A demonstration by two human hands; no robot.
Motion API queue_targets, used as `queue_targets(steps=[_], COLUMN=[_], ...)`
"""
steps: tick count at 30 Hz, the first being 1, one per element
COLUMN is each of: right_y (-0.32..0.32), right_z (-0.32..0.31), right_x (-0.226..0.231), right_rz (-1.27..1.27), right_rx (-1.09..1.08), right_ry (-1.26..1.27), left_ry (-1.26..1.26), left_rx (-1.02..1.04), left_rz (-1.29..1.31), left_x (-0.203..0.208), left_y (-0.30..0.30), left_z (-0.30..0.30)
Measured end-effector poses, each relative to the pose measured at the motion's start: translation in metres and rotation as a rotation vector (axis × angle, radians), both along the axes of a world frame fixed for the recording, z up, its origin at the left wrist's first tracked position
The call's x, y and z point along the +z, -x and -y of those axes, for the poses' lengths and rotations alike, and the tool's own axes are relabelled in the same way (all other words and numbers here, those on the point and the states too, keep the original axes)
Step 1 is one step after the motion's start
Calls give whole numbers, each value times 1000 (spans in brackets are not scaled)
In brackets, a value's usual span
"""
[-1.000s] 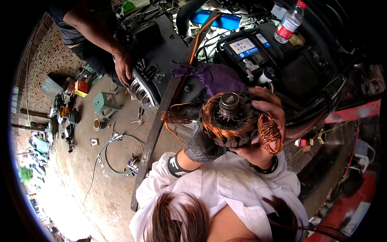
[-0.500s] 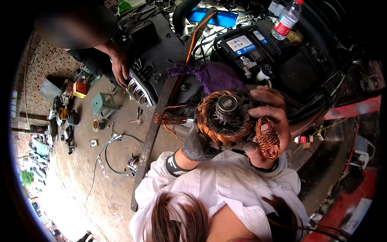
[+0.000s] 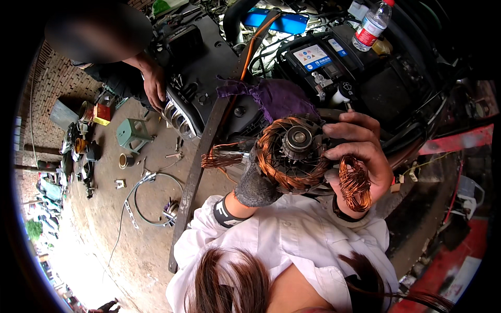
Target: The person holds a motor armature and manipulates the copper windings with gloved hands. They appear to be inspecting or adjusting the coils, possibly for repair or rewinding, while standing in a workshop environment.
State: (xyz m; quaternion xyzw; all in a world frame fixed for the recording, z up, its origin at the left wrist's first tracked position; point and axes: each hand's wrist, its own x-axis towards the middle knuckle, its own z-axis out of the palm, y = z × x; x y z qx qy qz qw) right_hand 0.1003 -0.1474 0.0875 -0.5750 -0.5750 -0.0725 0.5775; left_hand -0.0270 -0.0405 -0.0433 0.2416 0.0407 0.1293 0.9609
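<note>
A wound motor core (image 3: 292, 175), ringed with copper windings and topped by a round metal bearing (image 3: 298, 137), is held up before my chest. My left hand (image 3: 255, 185), in a dark grey glove, grips it from the lower left. A bundle of copper wire (image 3: 222, 160) sticks out beside that glove. My bare right hand (image 3: 365, 151) is curled, its fingertips at the core's right edge; I cannot tell whether they touch it. Against the palm and thumb lies a tangled coil of copper wire (image 3: 356, 185). The thumb is partly hidden by the coil.
Beyond my hands lies an engine bay with a purple rag (image 3: 276, 98), a car battery (image 3: 313, 57) and a plastic bottle (image 3: 372, 26). A co-worker's hand (image 3: 154, 88) rests by a headlight (image 3: 180, 115). Left on the floor are a green stool (image 3: 131, 134) and a cable (image 3: 136, 195).
My right hand has shifted a little right with the copper wire coil. The core has tilted slightly in my left hand. The co-worker's hand has stayed in place.
</note>
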Motion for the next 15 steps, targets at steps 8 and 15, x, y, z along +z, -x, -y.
queue_targets(steps=[8,15], right_y=[-13,-11], right_z=[1,0], right_x=[6,4], right_rz=[86,-50], right_rx=[-19,30], right_ry=[62,42], left_ry=[-52,-33], left_rx=[-27,-17], left_rz=[-19,-35], left_x=[19,39], left_y=[10,5], left_z=[0,3])
